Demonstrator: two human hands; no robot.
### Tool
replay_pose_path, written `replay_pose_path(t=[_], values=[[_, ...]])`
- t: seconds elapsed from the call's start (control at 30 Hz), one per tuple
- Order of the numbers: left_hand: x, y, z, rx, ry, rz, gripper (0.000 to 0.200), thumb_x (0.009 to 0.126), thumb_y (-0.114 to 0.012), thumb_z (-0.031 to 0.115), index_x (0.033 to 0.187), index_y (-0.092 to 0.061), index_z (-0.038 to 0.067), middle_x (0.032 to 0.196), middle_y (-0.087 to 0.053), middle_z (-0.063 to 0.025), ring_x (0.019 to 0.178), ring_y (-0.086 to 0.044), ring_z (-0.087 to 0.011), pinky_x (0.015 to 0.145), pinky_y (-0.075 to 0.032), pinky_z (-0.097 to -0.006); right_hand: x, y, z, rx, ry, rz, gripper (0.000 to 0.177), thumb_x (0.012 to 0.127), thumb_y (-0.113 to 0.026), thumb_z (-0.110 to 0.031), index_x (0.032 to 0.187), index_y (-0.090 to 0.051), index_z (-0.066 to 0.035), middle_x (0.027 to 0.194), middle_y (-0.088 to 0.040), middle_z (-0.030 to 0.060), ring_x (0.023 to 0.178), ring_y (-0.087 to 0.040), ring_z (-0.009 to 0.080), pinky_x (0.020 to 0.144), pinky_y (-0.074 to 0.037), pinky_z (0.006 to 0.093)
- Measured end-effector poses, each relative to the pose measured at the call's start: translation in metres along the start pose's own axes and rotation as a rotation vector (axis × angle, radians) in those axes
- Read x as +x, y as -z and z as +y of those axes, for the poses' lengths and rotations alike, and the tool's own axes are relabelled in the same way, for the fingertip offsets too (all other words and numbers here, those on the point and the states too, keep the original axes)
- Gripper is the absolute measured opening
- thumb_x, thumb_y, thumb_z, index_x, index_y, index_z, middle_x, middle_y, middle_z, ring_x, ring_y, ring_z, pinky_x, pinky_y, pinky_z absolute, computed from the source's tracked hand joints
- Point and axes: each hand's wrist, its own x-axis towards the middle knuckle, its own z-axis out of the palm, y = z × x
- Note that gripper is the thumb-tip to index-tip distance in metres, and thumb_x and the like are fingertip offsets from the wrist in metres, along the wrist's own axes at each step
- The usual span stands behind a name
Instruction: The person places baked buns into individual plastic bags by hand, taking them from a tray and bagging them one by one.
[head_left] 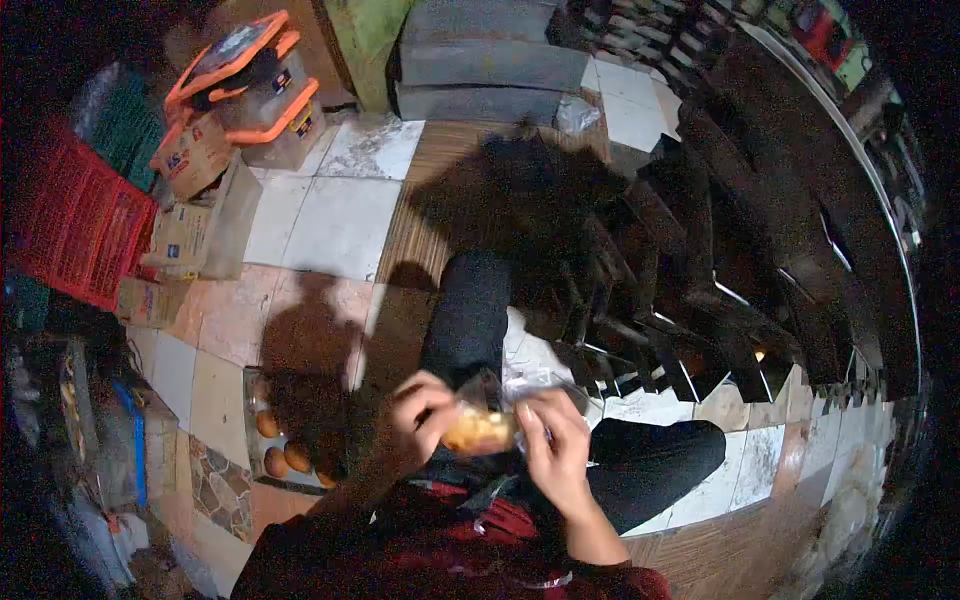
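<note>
Between my hands, above my lap, is a small clear plastic bag [480,432] with something yellow-orange inside; its exact kind is blurred. My left hand [425,408] is curled at the bag's left side, smeared a little by motion, with its fingers closed on the plastic. On the other side, my right hand [556,440] pinches the bag's edge between thumb and fingers. More clear plastic and a whitish sheet [530,355] show just beyond the bag, near my leg. To the left on the floor stands a tray [250,400] with several round brown pieces [275,462], partly in shadow.
Dark folded panels [700,290] stand in a row on the right. Orange-lidded boxes [270,110] and cardboard cartons [185,235] are stacked at the far left, beside a red crate [75,220]. Grey steps [480,65] rise at the back of the tiled floor [340,225].
</note>
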Motion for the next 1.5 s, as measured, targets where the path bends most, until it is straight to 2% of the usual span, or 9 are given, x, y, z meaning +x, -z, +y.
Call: replay_pose_path(t=[0.17,0.3,0.47,0.5,0.8,0.93,1.1,1.23,1.5], values=[[-0.014,-0.005,0.022,0.046,-0.688,0.129,0.006,0.074,-0.056,0.006,0.078,-0.057,0.003,0.08,-0.054,-0.0098,0.071,-0.055,-0.0218,0.063,-0.046,-0.0291,-0.036,0.026,-0.032,-0.046,0.453,0.242,0.003,0.069,-0.06,-0.004,0.07,-0.057,-0.004,0.074,-0.052,0.0092,0.065,-0.051,0.0219,0.062,-0.043,0.0311],[0.008,-0.006,0.015,0.099,-0.04,-0.019,0.007,0.075,-0.055,0.009,0.08,-0.057,0.006,0.078,-0.054,-0.0071,0.07,-0.054,-0.0204,0.063,-0.048,-0.0275,-0.023,-0.006,0.019,-0.035,-0.012,0.064,0.011,0.07,-0.061,-0.001,0.071,-0.051,-0.003,0.066,-0.05,0.009,0.06,-0.048,0.0215,0.056,-0.038,0.0336],[0.013,-0.039,0.01,0.059,-0.914,0.349,0.021,0.061,-0.063,0.004,0.081,-0.056,0.005,0.075,-0.053,-0.0087,0.06,-0.054,-0.0178,0.05,-0.044,-0.0245,-0.02,-0.006,-0.003,0.008,0.209,0.033,0.015,0.074,-0.061,-0.006,0.065,-0.05,-0.001,0.064,-0.049,0.0146,0.054,-0.047,0.0296,0.049,-0.037,0.0361],[0.011,-0.015,0.017,-0.04,-0.171,-0.071,0.016,0.061,-0.065,0.004,0.073,-0.054,0.004,0.073,-0.052,-0.0052,0.066,-0.051,-0.0177,0.061,-0.043,-0.0277,-0.006,-0.012,0.01,-0.077,0.135,-0.011,0.015,0.075,-0.06,-0.007,0.065,-0.051,-0.001,0.066,-0.05,0.0166,0.055,-0.048,0.0313,0.05,-0.038,0.0363],[-0.03,-0.028,-0.073,-0.07,0.474,0.48,0.016,0.074,-0.06,0.002,0.068,-0.045,-0.003,0.074,-0.042,-0.0044,0.061,-0.043,-0.012,0.053,-0.037,-0.0255,-0.022,-0.039,0.085,0.145,-0.596,-0.034,0.043,0.087,-0.05,-0.034,0.059,-0.049,-0.002,0.053,-0.041,-0.0047,0.052,-0.034,0.0057,0.045,-0.03,0.0265],[-0.092,-0.04,-0.094,-0.366,0.966,0.584,0.018,0.075,-0.064,0.011,0.07,-0.049,0.001,0.067,-0.046,-0.0055,0.062,-0.047,-0.0157,0.058,-0.038,-0.0282,-0.075,-0.048,0.093,-0.15,-0.14,0.325,0.021,0.077,-0.062,-0.012,0.064,-0.051,0.0,0.056,-0.051,0.0101,0.053,-0.049,0.0211,0.052,-0.039,0.0339],[-0.077,-0.024,-0.034,0.11,-0.078,0.062,0.045,0.09,-0.043,0.025,0.13,-0.03,0.006,0.123,-0.043,-0.0102,0.102,-0.047,-0.0241,0.086,-0.039,-0.0353,-0.048,-0.037,0.014,-0.6,0.342,-0.183,0.063,0.07,-0.062,-0.047,0.119,-0.045,-0.01,0.11,-0.045,0.0118,0.104,-0.042,0.027,0.094,-0.021,0.0522],[-0.017,-0.018,0.039,-0.3,0.747,0.396,0.042,0.091,-0.033,0.037,0.117,-0.048,0.007,0.116,-0.049,-0.0096,0.105,-0.046,-0.0236,0.088,-0.036,-0.0339,0.017,-0.006,0.033,-0.337,-0.113,-0.418,0.062,0.07,-0.068,-0.031,0.116,-0.037,-0.001,0.099,-0.052,0.0181,0.09,-0.053,0.0324,0.078,-0.041,0.0428],[-0.047,-0.052,-0.019,-0.243,0.539,0.345,0.036,0.087,-0.05,0.025,0.116,-0.044,0.003,0.117,-0.044,-0.0127,0.112,-0.038,-0.026,0.096,-0.027,-0.0357,0.158,0.239,-0.189,-0.812,0.866,0.273,0.042,0.067,-0.07,-0.017,0.099,-0.047,0.0,0.082,-0.056,0.0161,0.073,-0.057,0.028,0.064,-0.047,0.0361]])
